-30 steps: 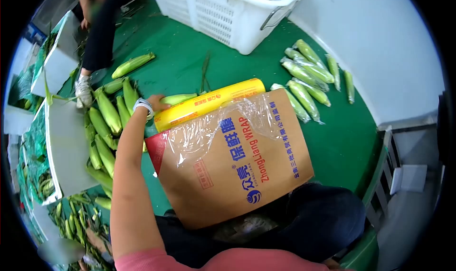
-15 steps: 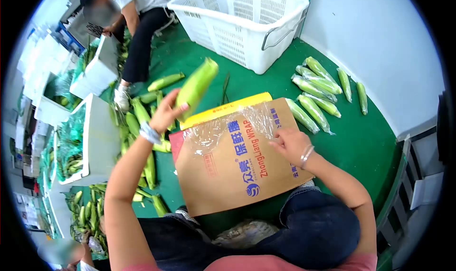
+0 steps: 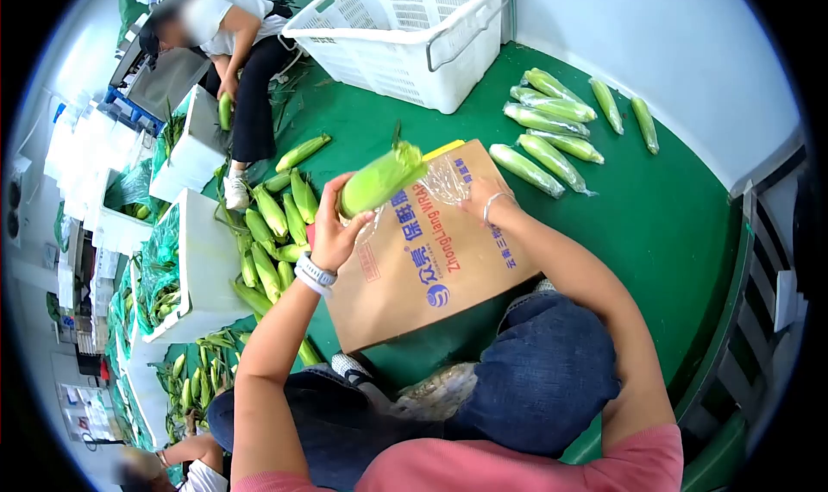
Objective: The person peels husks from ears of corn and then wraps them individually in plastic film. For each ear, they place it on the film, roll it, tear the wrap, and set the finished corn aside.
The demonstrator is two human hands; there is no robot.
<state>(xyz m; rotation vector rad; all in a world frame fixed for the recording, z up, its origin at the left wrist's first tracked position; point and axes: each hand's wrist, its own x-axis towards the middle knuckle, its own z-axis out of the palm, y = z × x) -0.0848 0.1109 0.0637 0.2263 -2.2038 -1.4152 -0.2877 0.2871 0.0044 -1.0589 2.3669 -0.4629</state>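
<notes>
My left hand point(image 3: 335, 225) is closed around an ear of corn in its green husk point(image 3: 379, 180), held tilted above the far part of a cardboard box point(image 3: 431, 259). The box lies in front of my knees and is printed with "ZhongLiang WRAP". Clear plastic wrap point(image 3: 445, 187) lies over the box's far edge. At the far right corner of the box, my right hand point(image 3: 487, 200) has its fingers pinched at the edge of this film; the fingertips are partly hidden. A yellow strip point(image 3: 444, 148) shows behind the box.
Unwrapped corn point(image 3: 269, 212) is heaped at the left, and several film-wrapped ears point(image 3: 552, 108) lie at the right. A white basket point(image 3: 388, 69) stands at the back. White foam boxes point(image 3: 211, 259) line the left, where a person point(image 3: 233, 26) sits holding corn; another person point(image 3: 194, 451) is lower left.
My left hand has brought the corn down and right, from beyond the box to above its film-covered far edge, tilting it more level. My right hand stays at the film. The view has shifted.
</notes>
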